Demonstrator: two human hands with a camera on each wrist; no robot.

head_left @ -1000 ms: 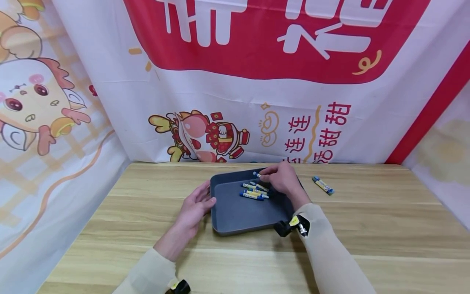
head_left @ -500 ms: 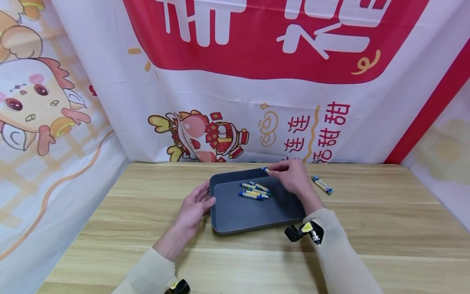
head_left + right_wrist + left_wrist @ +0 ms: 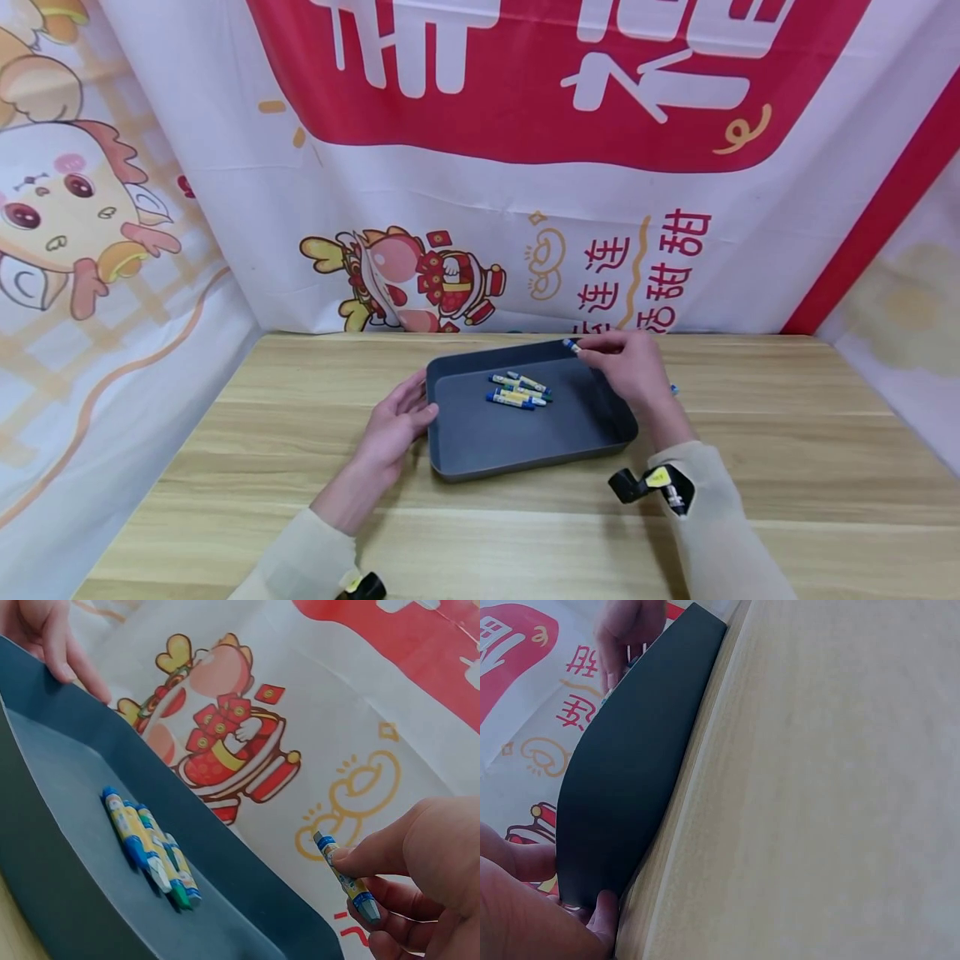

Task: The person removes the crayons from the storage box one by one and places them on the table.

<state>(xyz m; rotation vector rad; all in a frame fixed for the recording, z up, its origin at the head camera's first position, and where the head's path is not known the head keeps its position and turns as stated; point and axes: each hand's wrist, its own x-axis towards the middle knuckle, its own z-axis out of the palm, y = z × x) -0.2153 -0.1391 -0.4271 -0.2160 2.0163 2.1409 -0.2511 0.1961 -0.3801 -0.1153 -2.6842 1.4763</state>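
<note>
A dark grey rectangular tray (image 3: pixel 480 446) lies on the wooden table. My left hand (image 3: pixel 397 421) grips its left side, thumb at the rim and fingers along the outer wall. Above the tray's far right corner, my right hand (image 3: pixel 633 371) pinches a crayon (image 3: pixel 346 877) between thumb and fingers. That crayon has a yellow wrapper with blue bands and a greyish tip. Several similar crayons (image 3: pixel 519 392) lie bunched on the tray floor, left of its middle; blue, white and green ends show in the right wrist view.
Just past my right wrist, a small blue end of a crayon (image 3: pixel 674 389) peeks out on the table, mostly hidden. A printed cloth (image 3: pixel 465 192) hangs along the table's back edge. Bare wooden table (image 3: pixel 810 450) extends to the right of the tray.
My right hand has moved right with the pinched crayon, from over the bunch to the tray's far right corner. It now covers most of the crayons on the table. My left hand stays put.
</note>
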